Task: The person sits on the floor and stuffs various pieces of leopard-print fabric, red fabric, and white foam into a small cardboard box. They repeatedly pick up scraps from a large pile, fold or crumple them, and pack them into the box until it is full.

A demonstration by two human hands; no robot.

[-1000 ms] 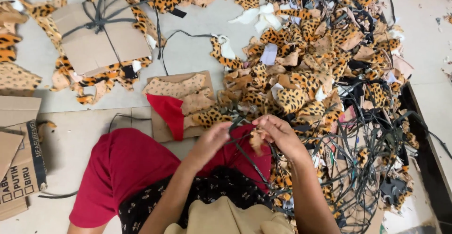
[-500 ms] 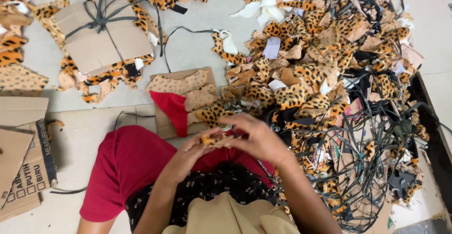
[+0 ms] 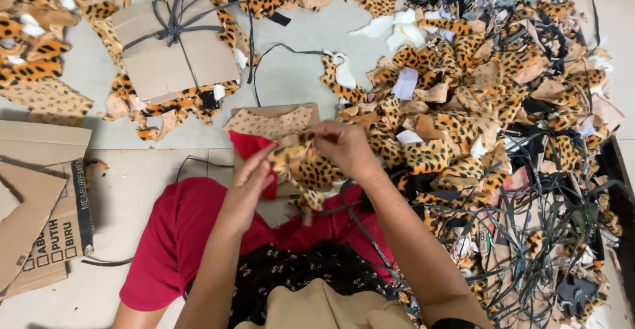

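Note:
Both my hands hold one leopard-print fabric piece (image 3: 303,169) above my lap. My left hand (image 3: 253,175) grips its left edge, and my right hand (image 3: 344,147) pinches its top right. Just beyond my hands lies a flat cardboard piece (image 3: 272,112) with a tan spotted fabric cutout (image 3: 270,125) and a red cloth (image 3: 250,146) on it. I sit on the floor with my red-trousered leg (image 3: 173,236) stretched to the left.
A large heap of leopard-print scraps (image 3: 476,97) and tangled black straps (image 3: 542,236) fills the right side. A cardboard bundle tied with dark strap (image 3: 173,47) lies at the upper left over more scraps. Flattened cardboard boxes (image 3: 40,203) lie at the left edge.
My hands have moved left from the edge of the heap toward the cardboard piece, lifting the leopard-print piece and spreading it between them.

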